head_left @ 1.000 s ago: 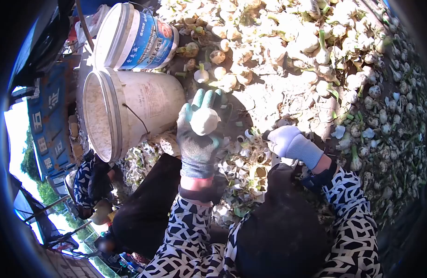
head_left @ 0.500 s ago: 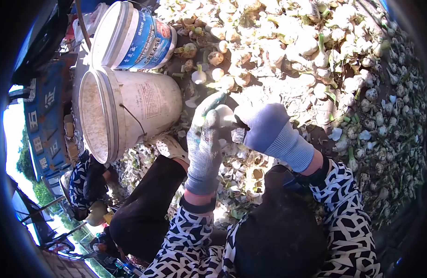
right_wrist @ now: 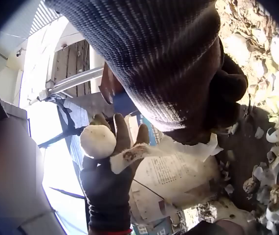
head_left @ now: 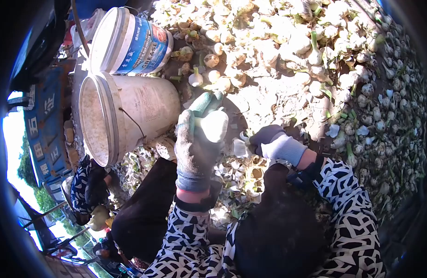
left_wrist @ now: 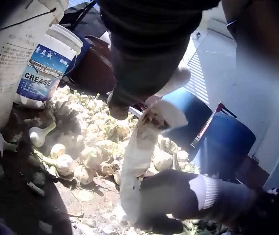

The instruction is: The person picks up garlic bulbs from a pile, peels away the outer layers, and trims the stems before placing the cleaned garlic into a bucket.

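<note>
The left hand (head_left: pixel 197 148) grips a smooth white garlic bulb (head_left: pixel 215 126), fingers curled partway round it; its underside is hidden by the glove. Beside that grip, the right hand (head_left: pixel 280 144) pinches a papery, curling peel (head_left: pixel 241 147), its fingertips hard to make out in shadow. The right wrist view shows brown, dirt-like specks on the peel, which the head view doesn't. Left of the left grip lies a scuffed plastic bucket (head_left: pixel 146 104) on its side.
</note>
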A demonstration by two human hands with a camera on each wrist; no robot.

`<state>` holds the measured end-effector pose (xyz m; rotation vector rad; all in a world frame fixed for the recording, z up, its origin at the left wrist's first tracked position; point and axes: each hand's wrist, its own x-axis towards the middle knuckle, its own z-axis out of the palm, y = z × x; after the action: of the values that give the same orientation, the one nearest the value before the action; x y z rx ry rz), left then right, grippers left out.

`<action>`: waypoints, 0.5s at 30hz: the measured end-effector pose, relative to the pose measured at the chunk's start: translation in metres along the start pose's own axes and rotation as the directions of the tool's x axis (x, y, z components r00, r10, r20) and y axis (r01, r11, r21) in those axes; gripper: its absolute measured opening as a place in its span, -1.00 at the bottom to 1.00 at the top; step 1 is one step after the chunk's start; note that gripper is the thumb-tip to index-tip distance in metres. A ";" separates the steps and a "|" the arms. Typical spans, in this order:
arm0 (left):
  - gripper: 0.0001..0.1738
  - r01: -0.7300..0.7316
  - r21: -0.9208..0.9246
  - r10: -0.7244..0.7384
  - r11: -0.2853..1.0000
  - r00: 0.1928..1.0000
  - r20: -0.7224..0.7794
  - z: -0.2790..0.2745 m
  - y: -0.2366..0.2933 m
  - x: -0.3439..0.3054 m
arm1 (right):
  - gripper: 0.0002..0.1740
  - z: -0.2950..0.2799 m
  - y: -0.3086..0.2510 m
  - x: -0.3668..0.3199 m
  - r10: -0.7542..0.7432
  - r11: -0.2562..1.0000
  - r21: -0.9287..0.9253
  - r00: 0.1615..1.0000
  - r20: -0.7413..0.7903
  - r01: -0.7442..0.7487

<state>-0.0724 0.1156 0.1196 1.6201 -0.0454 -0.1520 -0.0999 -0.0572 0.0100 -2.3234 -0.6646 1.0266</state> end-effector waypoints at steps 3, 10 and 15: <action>-0.41 0.166 -0.801 -0.233 0.575 0.972 0.034 0.001 0.006 0.004 | -0.70 0.019 -0.009 -0.008 0.225 0.970 -0.157 0.925 0.307 -0.183; -0.34 -0.205 -0.861 -0.215 0.465 0.918 -0.334 -0.061 0.033 0.023 | -0.66 -0.042 0.010 0.007 0.162 0.986 0.002 0.970 -0.183 -0.165; -0.06 -0.173 -0.855 -0.049 0.488 0.973 -0.225 -0.099 0.059 0.012 | -0.55 -0.068 0.031 0.086 0.274 0.950 0.003 0.834 -0.479 -0.311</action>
<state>-0.0442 0.2093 0.1827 0.5669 0.1347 0.0731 0.0107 -0.0455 -0.0144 -2.6580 -0.1530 0.5066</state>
